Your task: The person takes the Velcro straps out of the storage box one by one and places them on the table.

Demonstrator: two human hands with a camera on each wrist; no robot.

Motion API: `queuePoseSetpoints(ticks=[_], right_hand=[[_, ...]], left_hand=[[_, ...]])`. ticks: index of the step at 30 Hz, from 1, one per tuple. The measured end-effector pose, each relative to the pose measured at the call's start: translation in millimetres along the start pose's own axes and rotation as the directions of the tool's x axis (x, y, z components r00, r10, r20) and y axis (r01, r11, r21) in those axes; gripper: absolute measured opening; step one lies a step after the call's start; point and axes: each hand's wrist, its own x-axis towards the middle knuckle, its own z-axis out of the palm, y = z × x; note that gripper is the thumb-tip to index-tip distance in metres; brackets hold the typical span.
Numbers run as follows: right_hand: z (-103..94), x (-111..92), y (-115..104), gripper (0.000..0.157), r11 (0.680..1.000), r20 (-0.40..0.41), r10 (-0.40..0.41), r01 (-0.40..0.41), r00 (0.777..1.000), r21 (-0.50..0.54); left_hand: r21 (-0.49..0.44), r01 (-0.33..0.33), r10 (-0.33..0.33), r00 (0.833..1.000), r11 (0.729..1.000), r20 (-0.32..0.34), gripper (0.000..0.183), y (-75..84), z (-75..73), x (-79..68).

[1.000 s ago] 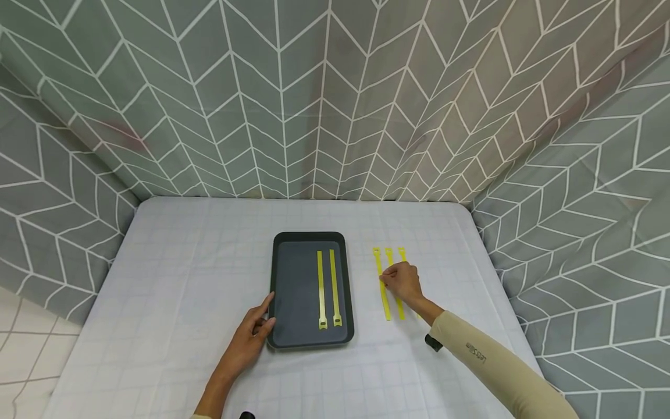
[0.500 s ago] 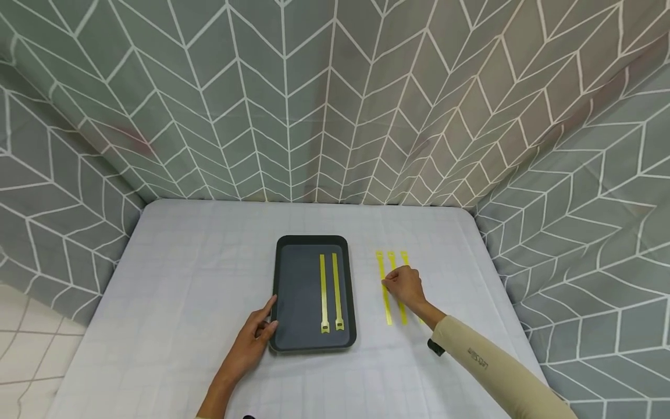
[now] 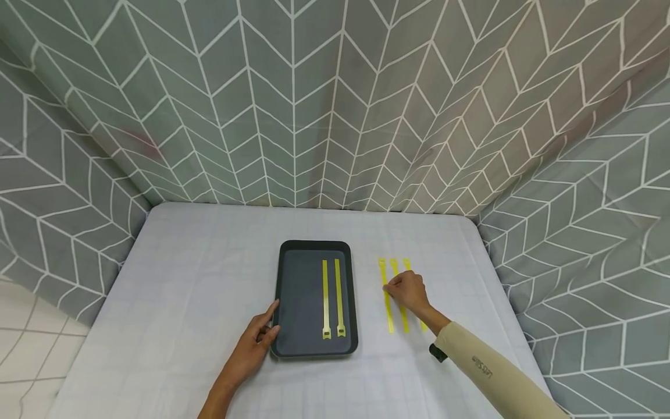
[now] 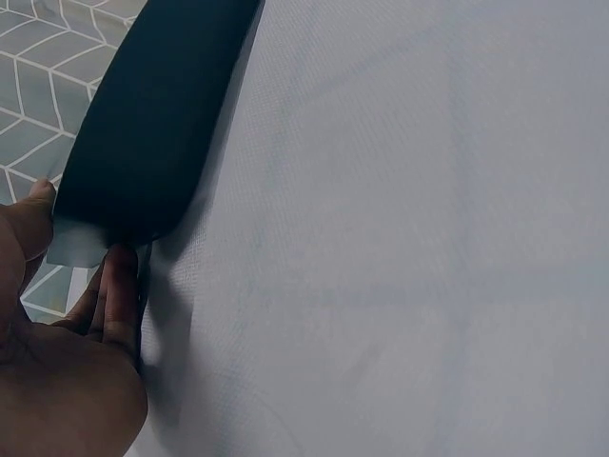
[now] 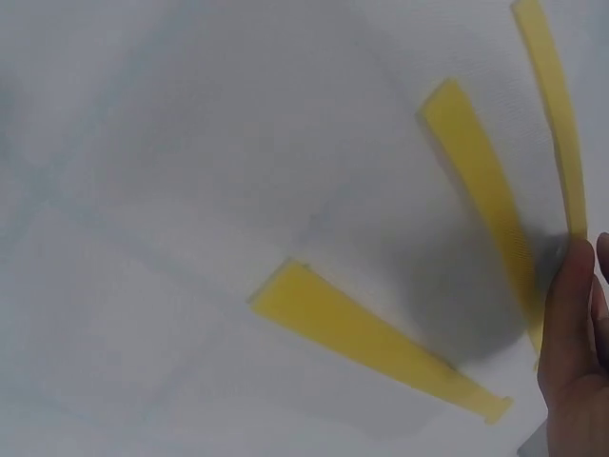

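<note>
A dark grey tray (image 3: 300, 291) lies on the white cloth with two yellow hook-and-loop cable ties in it, a left one (image 3: 326, 299) and a right one (image 3: 340, 297), slot heads toward me. My left hand (image 3: 250, 349) grips the tray's left rim near its front corner; in the left wrist view the fingers (image 4: 119, 295) are at the tray's outer side. To the right of the tray lie three more ties, slot heads away. My right hand (image 3: 410, 292) pinches the leftmost of them, a yellow cable tie (image 5: 561, 124), and covers parts of the other two.
In the right wrist view the other two ties, a middle one (image 5: 485, 190) and an outer one (image 5: 352, 333), lie flat on the cloth. The table (image 3: 209, 262) is bounded by a patterned grey curtain (image 3: 314, 116) at the back and sides.
The head view has shifted slightly, so everything sits a little lower and to the right. Both hands keep their places at the tray rim and the leftmost tie.
</note>
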Motion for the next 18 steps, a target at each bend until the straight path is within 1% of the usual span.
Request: queuePoseSetpoints(ticks=[5, 9, 14, 16, 18], right_hand=[[-2.1, 4, -2, 0.012, 1.000, -0.026, -0.024, 0.025, 0.999, 0.007], [-2.4, 6, -6, 0.010, 0.995, -0.028, -0.084, 0.085, 0.996, 0.047], [-0.3, 7, -11, 0.011, 0.976, -0.006, -0.173, 0.172, 0.985, 0.136], [1.0, 7, -12, 0.011, 0.968, -0.004, -0.199, 0.197, 0.980, 0.158], [2.5, 7, -14, 0.012, 0.964, -0.003, -0.215, 0.213, 0.977, 0.158]], left_hand=[[-0.018, -0.006, 0.006, 1.000, 1.000, 0.001, 0.058, 1.8, -1.2, 2.3], [-0.019, -0.014, 0.014, 1.000, 1.000, 0.007, 0.058, 3.1, -2.3, 2.0], [-0.017, -0.011, 0.011, 1.000, 1.000, 0.000, 0.058, 4.0, -2.7, -0.5], [-0.017, -0.005, 0.005, 1.000, 1.000, 0.000, 0.058, 3.8, -2.2, -1.4], [-0.012, -0.004, 0.004, 1.000, 1.000, -0.006, 0.058, 3.3, -1.3, -2.0]])
